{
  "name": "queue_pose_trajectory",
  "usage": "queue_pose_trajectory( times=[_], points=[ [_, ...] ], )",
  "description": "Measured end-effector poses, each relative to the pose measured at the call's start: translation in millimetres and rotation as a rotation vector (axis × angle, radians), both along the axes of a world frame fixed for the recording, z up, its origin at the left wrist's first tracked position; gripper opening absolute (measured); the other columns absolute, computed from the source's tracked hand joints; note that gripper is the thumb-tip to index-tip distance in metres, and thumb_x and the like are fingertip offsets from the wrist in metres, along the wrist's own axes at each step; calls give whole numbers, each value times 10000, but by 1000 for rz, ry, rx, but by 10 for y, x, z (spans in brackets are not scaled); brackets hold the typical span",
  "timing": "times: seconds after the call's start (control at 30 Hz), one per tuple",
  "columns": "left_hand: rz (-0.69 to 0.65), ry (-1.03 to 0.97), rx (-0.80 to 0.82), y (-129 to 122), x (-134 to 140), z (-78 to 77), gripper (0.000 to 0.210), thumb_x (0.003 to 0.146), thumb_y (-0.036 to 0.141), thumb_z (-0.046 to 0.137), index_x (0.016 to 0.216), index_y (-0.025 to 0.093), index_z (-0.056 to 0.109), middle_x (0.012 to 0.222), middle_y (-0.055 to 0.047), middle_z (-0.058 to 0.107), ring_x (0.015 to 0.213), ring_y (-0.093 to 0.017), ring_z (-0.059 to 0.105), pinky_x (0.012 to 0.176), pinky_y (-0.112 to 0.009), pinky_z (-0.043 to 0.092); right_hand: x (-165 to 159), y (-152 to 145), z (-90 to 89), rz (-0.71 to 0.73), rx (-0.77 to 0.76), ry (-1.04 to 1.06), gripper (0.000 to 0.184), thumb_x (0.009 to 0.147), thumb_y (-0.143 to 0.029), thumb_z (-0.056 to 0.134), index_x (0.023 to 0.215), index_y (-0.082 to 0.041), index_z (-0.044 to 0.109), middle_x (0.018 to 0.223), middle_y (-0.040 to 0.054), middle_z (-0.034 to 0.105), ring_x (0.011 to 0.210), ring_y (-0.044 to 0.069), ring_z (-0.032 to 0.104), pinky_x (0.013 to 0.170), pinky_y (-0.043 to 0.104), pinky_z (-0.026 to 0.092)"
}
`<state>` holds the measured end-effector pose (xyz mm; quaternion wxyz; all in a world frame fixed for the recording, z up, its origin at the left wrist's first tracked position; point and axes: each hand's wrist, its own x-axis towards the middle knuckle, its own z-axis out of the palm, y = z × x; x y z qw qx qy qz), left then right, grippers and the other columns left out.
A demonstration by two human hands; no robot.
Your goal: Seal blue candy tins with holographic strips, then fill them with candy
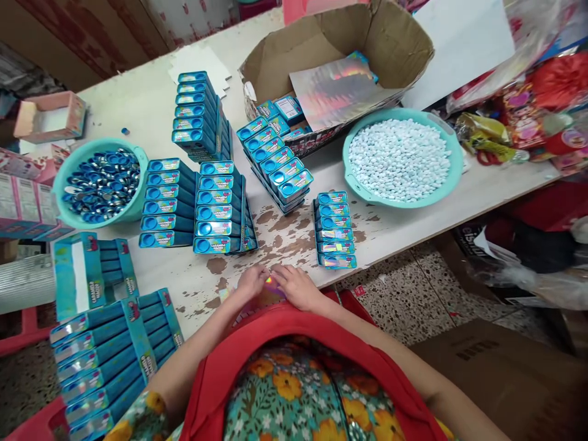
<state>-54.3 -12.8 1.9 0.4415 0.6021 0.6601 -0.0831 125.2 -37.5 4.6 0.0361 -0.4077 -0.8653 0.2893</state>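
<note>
My left hand point(252, 280) is closed at the table's near edge, its fingertips pinching a small shiny holographic sheet point(272, 293). Right beside it, my right hand point(297, 288) has its fingers bent over the same sheet, which catches a rainbow glint. Its lower part lies in front of my red apron point(316, 324). Closest to my right hand stands a short row of blue candy boxes point(334, 223), a few with shiny patches on their front ends. Beyond my left hand are stacks of similar blue boxes point(215, 211) with round recesses in their ends.
A turquoise bowl point(59, 177) of blue metallic discs stands left; another bowl point(454, 174) holds small white candies. Behind is an open cardboard box point(316, 46) with a large holographic sheet point(337, 92). Packed display trays point(114, 355) sit lower left. A brown carton point(496, 380) lies lower right.
</note>
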Motion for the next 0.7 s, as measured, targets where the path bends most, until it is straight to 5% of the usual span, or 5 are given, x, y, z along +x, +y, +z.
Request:
queue_pose_trajectory(
  times=[0.13,0.3,0.43,0.6,0.7],
  points=[
    [14,37,0,37,8,-60,201,842,224,458,840,166,650,838,-54,672,792,-182,581,653,-238,365,68,-14,-34,47,-9,33,256,854,-168,566,1107,-195,597,1303,119,514,1123,250,479,876,397,422],
    [52,44,70,30,28,18,257,878,296,417,877,186,650,878,-74,673,871,-221,600,731,-282,409,96,10,117,-267,-135,257,78,855,-159,558,807,-196,606,806,39,643,794,179,577,735,299,434],
    [75,-462,164,53,164,280,353,879,409,456,1147,200,552,1102,-79,626,1036,-204,559,839,-282,428,204,94,378,-551,-235,454,89,850,-195,556,763,-205,576,752,2,621,711,153,567,672,265,430],
    [13,-770,-145,306,505,518,318,873,438,456,822,150,582,633,-2,566,586,-121,530,570,-223,410,464,264,558,-821,-213,486,109,830,-266,578,743,-203,598,719,-4,616,688,156,556,665,271,435],
    [7,-773,-85,607,752,545,275,881,396,434,919,158,565,582,30,509,508,-101,465,509,-210,363,639,435,500,-1000,-31,427,127,814,-313,598,751,-206,623,823,29,602,827,187,553,750,304,441]
  ],
)
